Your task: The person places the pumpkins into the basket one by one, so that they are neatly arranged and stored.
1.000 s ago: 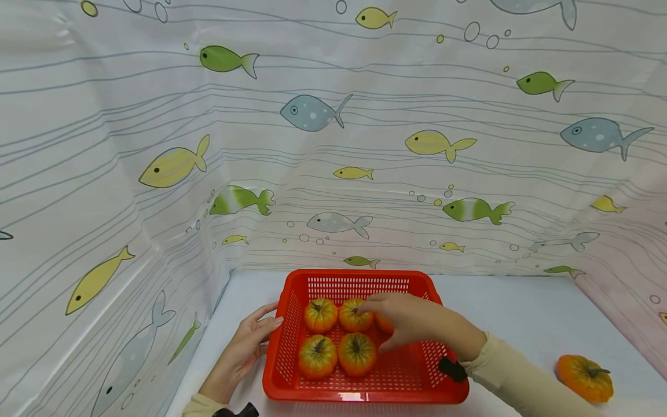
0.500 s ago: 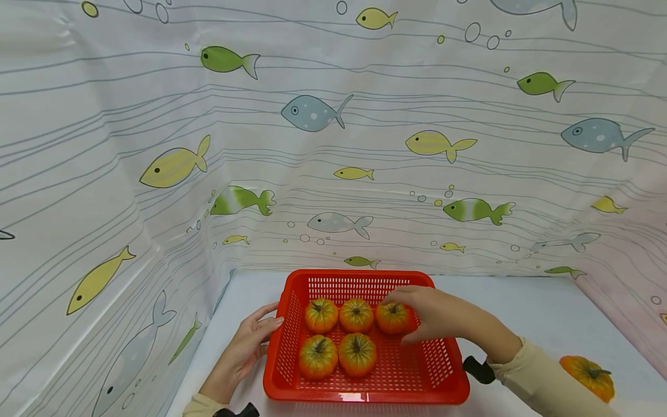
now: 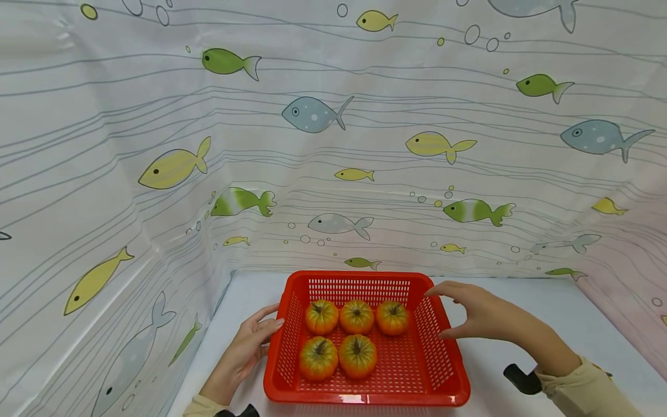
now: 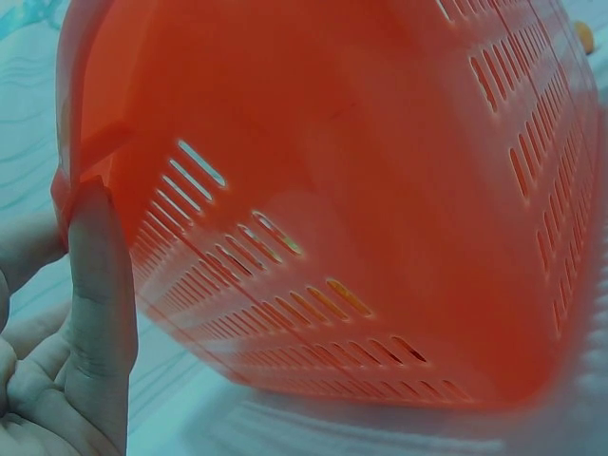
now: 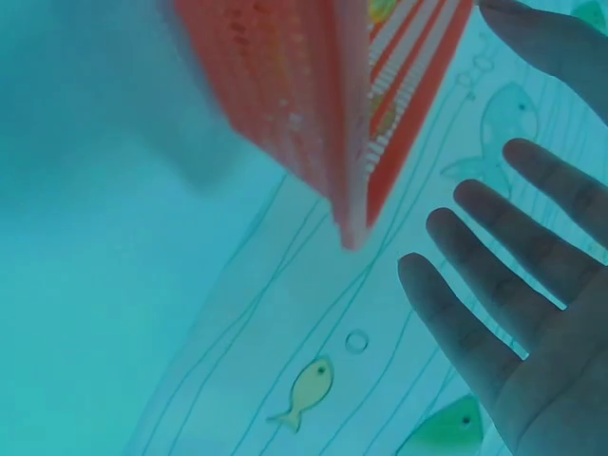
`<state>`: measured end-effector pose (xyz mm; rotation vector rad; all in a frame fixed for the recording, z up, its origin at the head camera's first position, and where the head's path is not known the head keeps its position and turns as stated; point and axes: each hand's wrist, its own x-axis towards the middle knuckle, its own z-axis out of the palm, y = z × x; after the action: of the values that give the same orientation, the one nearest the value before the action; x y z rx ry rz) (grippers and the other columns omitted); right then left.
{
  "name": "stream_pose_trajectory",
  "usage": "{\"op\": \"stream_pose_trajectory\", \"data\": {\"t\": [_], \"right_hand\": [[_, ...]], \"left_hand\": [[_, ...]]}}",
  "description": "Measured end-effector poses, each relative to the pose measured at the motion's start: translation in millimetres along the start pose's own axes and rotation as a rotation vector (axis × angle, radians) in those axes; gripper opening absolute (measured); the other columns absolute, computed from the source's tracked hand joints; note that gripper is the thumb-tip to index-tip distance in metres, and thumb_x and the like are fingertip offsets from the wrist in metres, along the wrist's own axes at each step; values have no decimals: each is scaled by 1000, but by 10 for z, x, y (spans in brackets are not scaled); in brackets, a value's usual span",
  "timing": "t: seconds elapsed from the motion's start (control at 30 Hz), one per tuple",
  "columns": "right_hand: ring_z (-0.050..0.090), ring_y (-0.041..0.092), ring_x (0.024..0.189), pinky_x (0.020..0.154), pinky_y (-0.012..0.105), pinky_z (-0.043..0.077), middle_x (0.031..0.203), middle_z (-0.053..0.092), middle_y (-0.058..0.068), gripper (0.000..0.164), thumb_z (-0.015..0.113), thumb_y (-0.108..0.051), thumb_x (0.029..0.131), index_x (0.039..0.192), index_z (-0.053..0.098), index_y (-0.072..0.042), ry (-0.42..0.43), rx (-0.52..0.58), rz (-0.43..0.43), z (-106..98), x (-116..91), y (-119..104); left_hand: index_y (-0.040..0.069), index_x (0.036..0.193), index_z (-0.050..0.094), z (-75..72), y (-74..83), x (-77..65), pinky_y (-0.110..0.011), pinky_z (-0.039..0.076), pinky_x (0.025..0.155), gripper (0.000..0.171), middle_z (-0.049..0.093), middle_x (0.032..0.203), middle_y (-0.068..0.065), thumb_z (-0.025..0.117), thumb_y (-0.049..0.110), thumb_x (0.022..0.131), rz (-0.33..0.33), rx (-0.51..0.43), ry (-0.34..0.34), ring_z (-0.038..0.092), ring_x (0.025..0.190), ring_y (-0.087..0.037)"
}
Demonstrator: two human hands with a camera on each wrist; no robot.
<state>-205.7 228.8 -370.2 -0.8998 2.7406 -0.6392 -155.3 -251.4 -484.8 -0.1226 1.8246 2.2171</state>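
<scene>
A red plastic basket (image 3: 367,397) with slotted walls stands on the white table. Inside lie several small orange pumpkins (image 3: 356,316), three in the back row and two in the front row. At the basket's left rim, my left hand (image 3: 244,353) holds on with the thumb over the edge and the fingers outside; the left wrist view shows fingers (image 4: 100,313) right against the rim. My right hand (image 3: 482,313) holds nothing, its fingers spread and slightly bent, overlapping the right rim in the head view. The right wrist view shows its fingers (image 5: 475,342) apart beside the basket.
A white cloth wall (image 3: 323,162) printed with fish rises behind the table and along both sides. The white table surface (image 3: 500,289) extends right of the basket. My right sleeve (image 3: 583,388) crosses the front right.
My right hand has moved right, from over the pumpkins to the basket's right rim, uncovering the back right pumpkin. The sleeve now covers the loose pumpkin on the table. My left hand stays put.
</scene>
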Motion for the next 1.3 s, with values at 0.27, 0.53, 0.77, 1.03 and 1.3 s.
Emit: {"op": "stream_pose_trajectory", "data": {"t": [0.27,0.53,0.77,1.03,1.3], "right_hand": [[64,26,115,83,33,62,134,67,-2,72,91,-48,74,135,61,-24,86,-51,-15,-36,-263,306],[64,32,115,83,40,64,132,69,4,74,91,-48,73,135,62,-20,117,-32,75,-25,-496,514],[62,38,117,81,42,64,135,66,15,77,92,-46,73,136,61,-15,141,-15,183,-8,-711,768],[62,40,113,81,46,64,135,64,21,75,91,-41,75,136,60,-10,156,-13,267,71,-1027,1076],[48,-21,97,70,19,57,120,71,12,69,95,-37,70,128,66,-13,315,-93,267,181,-1378,1419]], "left_hand": [[7,160,28,6,2,-7,-29,64,76,69,76,108,4,64,22,103,-3,2,5,76,95,-12],[7,160,29,8,-1,-8,-29,64,77,68,76,110,3,64,22,103,-4,11,14,76,95,-13],[7,160,29,10,-1,1,-29,64,78,68,76,111,3,63,23,103,-6,14,7,76,95,-12],[7,160,29,10,-1,6,-28,64,77,68,76,110,3,64,23,103,-8,14,5,76,94,-12],[7,159,29,8,-1,5,-29,64,77,68,77,108,4,64,22,103,-4,6,10,76,94,-12]]}}
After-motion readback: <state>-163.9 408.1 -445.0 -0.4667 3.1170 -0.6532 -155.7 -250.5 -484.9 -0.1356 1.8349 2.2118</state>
